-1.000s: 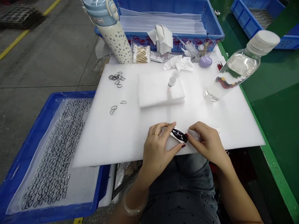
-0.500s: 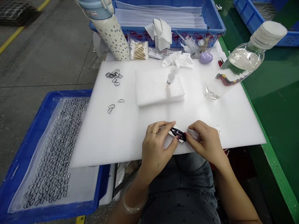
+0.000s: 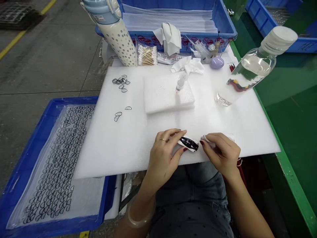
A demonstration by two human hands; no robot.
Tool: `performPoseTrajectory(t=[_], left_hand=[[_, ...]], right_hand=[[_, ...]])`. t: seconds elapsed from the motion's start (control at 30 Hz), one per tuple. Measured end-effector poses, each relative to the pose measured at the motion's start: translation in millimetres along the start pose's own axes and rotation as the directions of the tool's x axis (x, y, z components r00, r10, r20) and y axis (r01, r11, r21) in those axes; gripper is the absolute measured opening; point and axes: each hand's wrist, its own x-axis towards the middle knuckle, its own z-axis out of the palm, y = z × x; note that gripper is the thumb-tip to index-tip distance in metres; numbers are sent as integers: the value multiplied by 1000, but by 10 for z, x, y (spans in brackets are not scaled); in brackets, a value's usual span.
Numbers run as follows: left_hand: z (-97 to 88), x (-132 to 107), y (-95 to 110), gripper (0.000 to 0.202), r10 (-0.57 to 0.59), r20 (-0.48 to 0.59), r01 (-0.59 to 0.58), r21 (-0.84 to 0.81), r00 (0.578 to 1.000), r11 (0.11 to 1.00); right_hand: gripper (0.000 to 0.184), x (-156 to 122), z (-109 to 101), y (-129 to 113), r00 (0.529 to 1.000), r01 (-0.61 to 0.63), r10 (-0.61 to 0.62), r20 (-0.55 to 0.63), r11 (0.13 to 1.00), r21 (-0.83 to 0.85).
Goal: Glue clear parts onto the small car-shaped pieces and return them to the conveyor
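Observation:
My left hand [image 3: 163, 150] grips a small glossy black-and-white piece [image 3: 189, 144], shaped like a model car body, between thumb and fingers just above the white foam sheet [image 3: 119, 145]. A short gap to its right, my right hand [image 3: 223, 152] is closed on a white cloth [image 3: 210, 141], part of which is hidden by the fingers. Beyond both hands lies a thick white foam block [image 3: 163, 94] with a small clear syringe-like tube [image 3: 181, 82] standing in it. Thin black D-shaped rings [image 3: 121, 80] lie scattered at the sheet's left.
A tall water bottle [image 3: 250, 71] stands at right. Along the back are a dotted flask [image 3: 120, 41], cotton swabs [image 3: 147, 55], crumpled tissues [image 3: 188, 65], a purple egg-shaped object [image 3: 217, 62] and a blue crate [image 3: 158, 35]. Low at left sits a blue tray [image 3: 49, 102] of rings.
My right hand has moved off the black-and-white piece to the right, keeping the cloth. The left thumb has shifted down, so more of the piece's glossy black top shows.

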Motion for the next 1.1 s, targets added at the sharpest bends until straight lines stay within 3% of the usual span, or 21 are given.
performPoseTrajectory(t=[0.13,0.33,0.47,0.7,0.83,1.0,1.1], left_hand=[[45,-1,30,33,-55,-76,58,37,996,998],[60,-1,55,32,-26,-98,30,45,995,999],[63,-1,39,31,-14,-109,19,46,994,999],[71,-7,21,31,14,-101,-9,54,995,999],[72,-13,23,31,8,-94,-4,49,996,999],[78,-10,14,31,18,-102,-12,58,995,998],[87,-10,7,34,19,-101,-12,68,995,998]], right_hand=[[19,-95,-26,3,992,113,-114,-55,993,-32],[17,-171,-7,8,972,235,-230,58,964,-125],[17,-121,7,-7,971,230,-219,94,966,-120],[17,-11,58,-8,989,71,-58,133,993,-99],[17,-69,67,-35,988,140,-131,79,982,-128],[15,-99,-86,-62,956,265,-255,144,962,-60],[19,61,-270,41,958,258,-249,140,965,-49]])
